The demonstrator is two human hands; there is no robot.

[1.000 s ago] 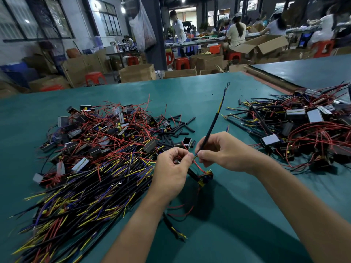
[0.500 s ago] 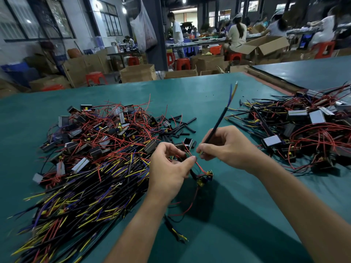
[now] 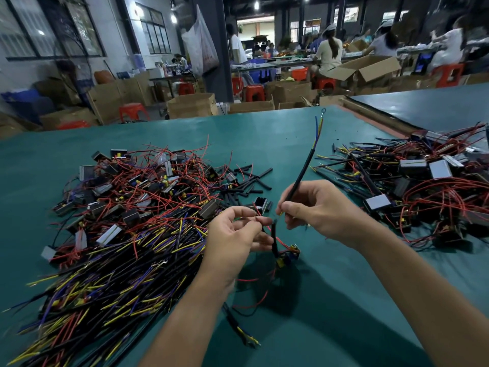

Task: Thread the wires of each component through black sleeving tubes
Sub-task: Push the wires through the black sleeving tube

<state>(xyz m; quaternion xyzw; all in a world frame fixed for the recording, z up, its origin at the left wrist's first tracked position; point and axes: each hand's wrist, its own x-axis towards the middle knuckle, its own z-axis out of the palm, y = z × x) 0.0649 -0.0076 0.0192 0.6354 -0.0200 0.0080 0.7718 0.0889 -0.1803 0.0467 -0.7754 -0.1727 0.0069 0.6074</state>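
At the left, a heap of unsleeved components (image 3: 127, 221) is lying on the green surface (image 3: 264, 128), with loose sleeving tubes (image 3: 248, 181) lying at its right fringe. Just right of these, the left hand (image 3: 238, 234) is curling thumb and forefinger into a pinch at the top of a short black tube (image 3: 274, 237); whether it is pinching tube or wire is too small to tell. The component (image 3: 289, 254) is hanging below between both hands. The right hand (image 3: 317, 207) is gripping a long black sleeving tube (image 3: 304, 168), from whose far end blue and yellow wires (image 3: 317, 131) are sticking out. Farther right a second heap (image 3: 423, 186) is sitting.

The likely trouble is a fine wire end splaying or buckling at the tube mouth, or red leads below snagging in the left heap as the component is being lifted. Bare surface is lying ahead of and beneath the hands; both heaps are crowding the sides, and the surface's far edge is lying well off.
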